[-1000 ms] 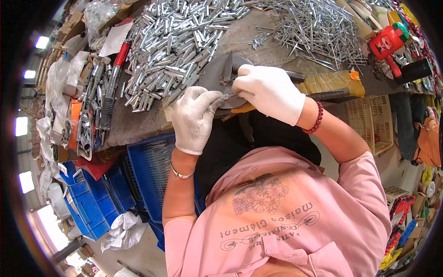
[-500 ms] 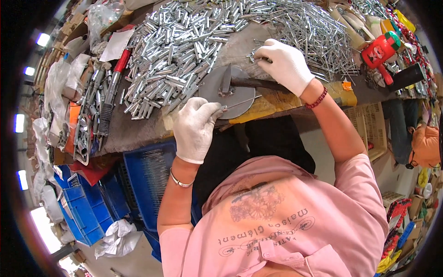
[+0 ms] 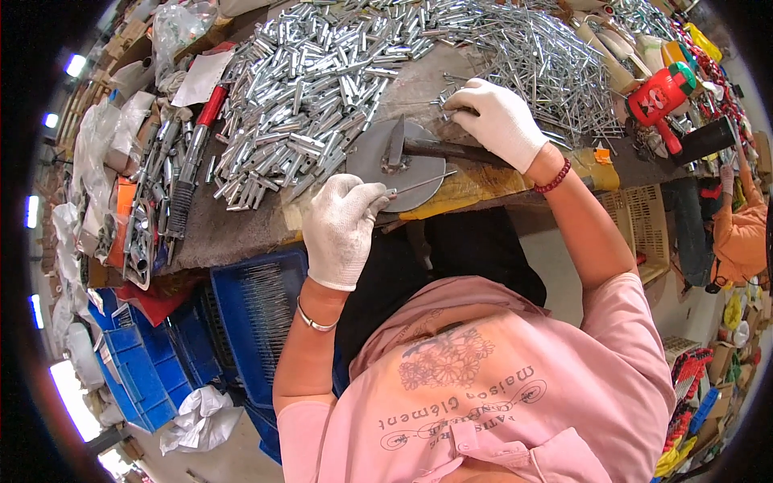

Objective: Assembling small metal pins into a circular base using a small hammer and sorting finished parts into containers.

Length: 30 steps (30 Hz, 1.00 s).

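My left hand (image 3: 340, 229), in a white knit glove, pinches a thin metal rod (image 3: 423, 184) near its thicker end. The rod points right across the near part of a round grey metal plate (image 3: 374, 173). A hammer (image 3: 459, 148) rests on that plate, its handle reaching right beneath my right hand (image 3: 499, 121). My right hand, also gloved, has its fingers curled together over a few small metal pieces (image 3: 440, 98); what lies between the fingertips is too small to make out. Left of them spreads a heap of short silvery tubes (image 3: 302, 105).
Long thin metal pins (image 3: 555, 68) lie heaped at the far right. A red bottle with a green cap (image 3: 660, 92) stands beyond them. Tools with a red handle (image 3: 213, 105) lie at left. Blue crates (image 3: 258, 314) sit below the bench. Another person in orange (image 3: 741, 237) is at far right.
My right hand has moved slightly toward me, its fingertips lower by the small pieces. My left hand still holds the rod over the plate, almost unmoved.
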Each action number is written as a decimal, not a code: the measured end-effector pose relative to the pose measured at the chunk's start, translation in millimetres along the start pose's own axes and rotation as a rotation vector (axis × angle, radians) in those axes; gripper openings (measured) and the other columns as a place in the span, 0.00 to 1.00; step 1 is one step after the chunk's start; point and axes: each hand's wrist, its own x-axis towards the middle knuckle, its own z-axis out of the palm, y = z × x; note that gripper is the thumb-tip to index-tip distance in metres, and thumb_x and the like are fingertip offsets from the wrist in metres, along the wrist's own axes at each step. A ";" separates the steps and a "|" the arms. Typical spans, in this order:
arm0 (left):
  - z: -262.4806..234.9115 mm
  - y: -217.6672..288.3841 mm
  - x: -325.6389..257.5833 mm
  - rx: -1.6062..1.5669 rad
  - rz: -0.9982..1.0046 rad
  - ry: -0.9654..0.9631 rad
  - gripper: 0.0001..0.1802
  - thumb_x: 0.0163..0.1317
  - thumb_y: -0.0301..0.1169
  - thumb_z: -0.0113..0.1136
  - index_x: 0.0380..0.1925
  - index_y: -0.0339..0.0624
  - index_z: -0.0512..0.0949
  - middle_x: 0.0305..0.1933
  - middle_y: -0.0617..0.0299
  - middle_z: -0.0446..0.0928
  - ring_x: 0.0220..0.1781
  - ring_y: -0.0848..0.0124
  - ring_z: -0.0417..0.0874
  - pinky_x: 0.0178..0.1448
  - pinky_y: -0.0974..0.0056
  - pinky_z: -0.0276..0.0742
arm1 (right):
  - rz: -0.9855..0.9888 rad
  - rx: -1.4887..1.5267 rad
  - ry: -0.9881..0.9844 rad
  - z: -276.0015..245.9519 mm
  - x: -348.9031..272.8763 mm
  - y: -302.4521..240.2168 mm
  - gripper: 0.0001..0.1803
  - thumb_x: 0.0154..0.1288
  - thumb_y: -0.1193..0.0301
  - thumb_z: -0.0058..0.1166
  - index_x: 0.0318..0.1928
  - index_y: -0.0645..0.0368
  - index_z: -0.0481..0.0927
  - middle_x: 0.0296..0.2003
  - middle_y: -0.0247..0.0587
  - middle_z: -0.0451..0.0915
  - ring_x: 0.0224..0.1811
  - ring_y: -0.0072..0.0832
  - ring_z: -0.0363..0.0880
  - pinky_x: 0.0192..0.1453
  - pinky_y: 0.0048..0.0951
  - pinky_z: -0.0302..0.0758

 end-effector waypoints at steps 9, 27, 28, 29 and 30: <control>2.6 -5.2 -4.9 -0.005 0.025 0.020 0.10 0.54 0.23 0.79 0.36 0.45 0.89 0.35 0.58 0.80 0.37 0.56 0.85 0.40 0.54 0.80 | 0.033 -0.028 -0.045 -2.6 1.3 -17.3 0.09 0.69 0.65 0.65 0.43 0.55 0.89 0.44 0.43 0.85 0.47 0.47 0.87 0.54 0.42 0.83; 3.4 -9.0 -6.4 -0.003 0.031 -0.002 0.11 0.53 0.23 0.77 0.37 0.44 0.87 0.35 0.58 0.79 0.38 0.55 0.84 0.41 0.53 0.81 | -0.237 0.361 -0.046 -12.2 -25.3 -110.9 0.05 0.65 0.71 0.67 0.40 0.56 0.86 0.39 0.42 0.83 0.42 0.46 0.86 0.46 0.41 0.84; 3.5 -10.6 -5.8 -0.002 0.046 -0.009 0.11 0.53 0.23 0.78 0.37 0.44 0.87 0.35 0.58 0.78 0.38 0.56 0.84 0.41 0.53 0.81 | -0.260 0.317 -0.052 -13.4 -24.0 -111.8 0.04 0.66 0.70 0.66 0.39 0.56 0.85 0.39 0.42 0.82 0.42 0.46 0.86 0.46 0.42 0.84; 3.5 -11.8 -4.5 -0.003 0.045 -0.009 0.11 0.53 0.23 0.78 0.37 0.44 0.87 0.35 0.58 0.78 0.38 0.56 0.84 0.41 0.53 0.81 | -0.260 0.316 -0.052 -14.5 -22.1 -112.8 0.04 0.66 0.70 0.66 0.39 0.56 0.85 0.39 0.42 0.82 0.42 0.46 0.86 0.46 0.42 0.84; 3.8 -12.8 -4.0 0.002 0.066 -0.013 0.11 0.53 0.23 0.78 0.36 0.44 0.87 0.34 0.58 0.78 0.37 0.56 0.84 0.41 0.53 0.81 | -0.302 0.248 -0.073 -15.1 -20.3 -114.2 0.05 0.66 0.70 0.65 0.38 0.56 0.84 0.39 0.42 0.81 0.42 0.46 0.86 0.46 0.43 0.84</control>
